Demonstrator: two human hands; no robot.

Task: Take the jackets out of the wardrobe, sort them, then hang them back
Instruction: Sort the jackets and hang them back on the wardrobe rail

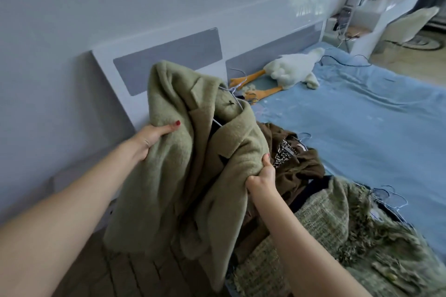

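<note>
Blue bedding covers a bed (362,116) stretching to the right, beneath a white headboard (169,55) with grey panels. An olive-green woolly coat (193,152) on a wire hanger (231,94) is held up over the bed's near edge. Beside it, a brown jacket (296,164) and a green tweed jacket (337,224) lie heaped on the bed. A white plush goose (292,67) rests near the headboard. The left hand (152,137) grips the coat's shoulder; the right hand (261,176) clutches its front edge.
</note>
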